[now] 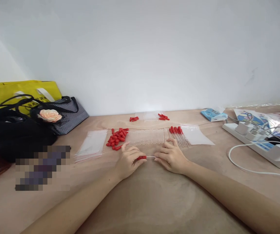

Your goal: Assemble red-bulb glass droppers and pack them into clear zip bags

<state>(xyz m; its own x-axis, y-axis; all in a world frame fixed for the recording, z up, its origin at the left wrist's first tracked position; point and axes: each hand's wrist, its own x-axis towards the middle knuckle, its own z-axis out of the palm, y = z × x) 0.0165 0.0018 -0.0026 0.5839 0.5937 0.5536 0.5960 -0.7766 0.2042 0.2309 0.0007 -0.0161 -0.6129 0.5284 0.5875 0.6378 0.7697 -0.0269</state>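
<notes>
My left hand (130, 162) pinches a red rubber bulb (142, 157) near the front of the table. A thin clear tube (151, 157) runs from that bulb into the fingertips of my right hand (170, 156), closed on it. Whether the tube sits inside the bulb or only meets its end, I cannot tell. Just beyond my hands lies a row of clear tubes (145, 137). Loose red bulbs (117, 139) are heaped to its left. At its right end, several droppers (176, 130) have red bulbs fitted on their tubes.
Clear plastic bags lie at left (91, 144) and right (199, 135). More tubes (151, 116) and bulbs sit near the wall. A power strip (234, 131) with cables and a blue tissue pack (211, 115) occupy the right; a black bag (15, 136) and striped bag (69, 120) the left.
</notes>
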